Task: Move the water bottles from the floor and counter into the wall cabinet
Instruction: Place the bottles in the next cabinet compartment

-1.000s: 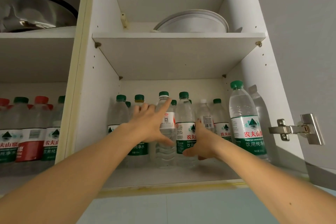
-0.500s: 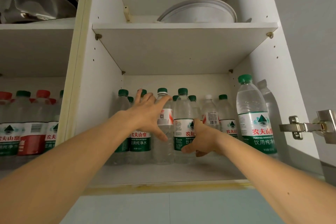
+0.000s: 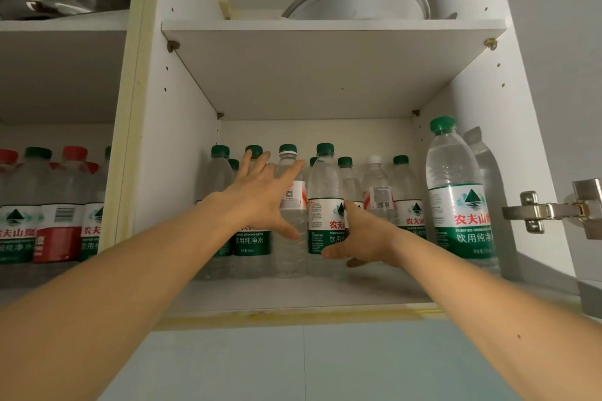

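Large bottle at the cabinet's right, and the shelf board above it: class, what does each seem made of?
Large bottle: probably clear, glossy plastic, since the wall shows through it; its green cap looks like matte, ridged plastic. Shelf board: probably white laminated board, smooth and matte, resting on small metal pegs.

Left hand (image 3: 260, 202) fingers spread wider, right hand (image 3: 361, 238) perhaps slightly forward
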A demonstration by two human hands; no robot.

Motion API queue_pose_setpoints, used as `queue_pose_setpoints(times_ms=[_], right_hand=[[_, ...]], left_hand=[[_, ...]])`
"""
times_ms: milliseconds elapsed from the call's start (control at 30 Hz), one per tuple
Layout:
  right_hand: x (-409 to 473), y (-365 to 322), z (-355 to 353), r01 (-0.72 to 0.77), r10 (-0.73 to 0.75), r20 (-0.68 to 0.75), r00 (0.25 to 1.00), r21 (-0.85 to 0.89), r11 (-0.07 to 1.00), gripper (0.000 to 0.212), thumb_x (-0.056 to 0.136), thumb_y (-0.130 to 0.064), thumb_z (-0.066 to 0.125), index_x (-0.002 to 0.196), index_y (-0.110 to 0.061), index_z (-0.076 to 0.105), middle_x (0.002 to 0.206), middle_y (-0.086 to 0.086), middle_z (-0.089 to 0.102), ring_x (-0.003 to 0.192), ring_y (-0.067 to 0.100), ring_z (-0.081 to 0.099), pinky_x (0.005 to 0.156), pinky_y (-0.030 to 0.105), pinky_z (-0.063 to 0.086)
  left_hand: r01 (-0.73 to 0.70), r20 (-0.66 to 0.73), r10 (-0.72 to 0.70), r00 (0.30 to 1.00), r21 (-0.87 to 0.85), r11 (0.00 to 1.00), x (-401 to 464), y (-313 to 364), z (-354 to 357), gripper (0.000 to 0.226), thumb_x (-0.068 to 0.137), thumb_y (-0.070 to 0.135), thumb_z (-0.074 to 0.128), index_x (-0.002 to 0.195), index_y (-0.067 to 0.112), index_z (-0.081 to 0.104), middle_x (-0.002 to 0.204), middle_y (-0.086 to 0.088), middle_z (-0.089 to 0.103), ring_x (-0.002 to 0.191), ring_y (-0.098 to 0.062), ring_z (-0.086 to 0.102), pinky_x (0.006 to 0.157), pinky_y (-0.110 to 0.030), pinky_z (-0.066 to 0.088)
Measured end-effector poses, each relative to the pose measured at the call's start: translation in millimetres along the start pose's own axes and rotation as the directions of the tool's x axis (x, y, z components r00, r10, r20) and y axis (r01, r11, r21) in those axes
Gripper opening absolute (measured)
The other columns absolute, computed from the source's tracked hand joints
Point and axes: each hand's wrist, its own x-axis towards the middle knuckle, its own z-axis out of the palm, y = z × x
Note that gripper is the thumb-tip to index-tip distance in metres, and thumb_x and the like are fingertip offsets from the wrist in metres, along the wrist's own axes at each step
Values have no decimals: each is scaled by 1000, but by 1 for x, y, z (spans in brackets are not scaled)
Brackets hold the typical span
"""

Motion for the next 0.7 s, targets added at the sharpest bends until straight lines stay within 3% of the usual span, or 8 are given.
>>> queue_pose_setpoints(times_ms=[133,233,333,400,433,567,633,700], right_hand=[[-12,-4,-1,50,-50,-3,999,-98,994,62,87,-29,80,137,-26,43,127,-1,64,114,22,63,90,45,61],[-29,-10,-9,124,-191,-251,949,-259,958,64,93,-39,71,148,-22,42,131,1,65,116,21,64,100,41,54],[-54,-11,-29,270,-440,-545,714,-366,891,40,98,-25,62,137,-16,55,118,-1,68,109,17,65,94,34,55],[-72,-6,-44,254,-542,-616,572,-495,831,38,96,-17,60,133,-14,56,129,1,63,122,19,56,101,33,47],[-79,-2,-49,192,-563,-626,540,-560,806,43,94,-16,60,137,-14,53,138,3,56,131,21,48,105,35,43],[-98,19,-49,-77,-446,-620,646,-633,770,77,90,-17,65,155,-15,24,164,12,12,147,38,20,116,51,33],[-102,30,-46,-78,-329,-635,699,-524,848,92,90,-14,67,158,-23,6,166,9,-3,145,45,24,109,50,42],[-103,40,-47,-66,-205,-638,743,-374,925,107,89,-12,69,157,-33,-11,165,9,3,133,45,43,95,43,46]], left_hand=[[3,-67,-2,998,8,1000,-11,5,7,135,66,82,68,156,34,-20,167,-18,-13,153,-35,-19,118,-52,-17],[-24,-160,19,987,-26,999,-19,15,15,131,70,78,69,156,34,-20,165,-12,-24,152,-34,-24,116,-48,-17],[-64,-275,56,960,-19,998,-19,33,19,125,73,76,68,158,33,-14,166,-11,-20,152,-34,-22,118,-48,-15],[-63,-272,48,961,-45,997,-15,46,17,123,74,74,69,158,32,-10,167,-14,-18,153,-36,-20,120,-50,-13],[-50,-263,31,964,-67,996,-12,53,16,123,74,73,70,158,33,-11,167,-15,-17,153,-37,-19,121,-52,-11],[-5,-234,-14,972,-78,997,-3,72,21,124,72,79,65,156,36,-15,167,-19,-13,152,-40,-18,119,-56,-15],[12,-262,-26,965,-55,998,-1,78,28,122,72,83,60,155,37,-18,166,-23,-12,152,-41,-18,115,-55,-20],[29,-287,-43,957,-55,998,1,81,32,123,72,85,58,155,37,-18,166,-24,-10,153,-41,-17,115,-56,-19]])
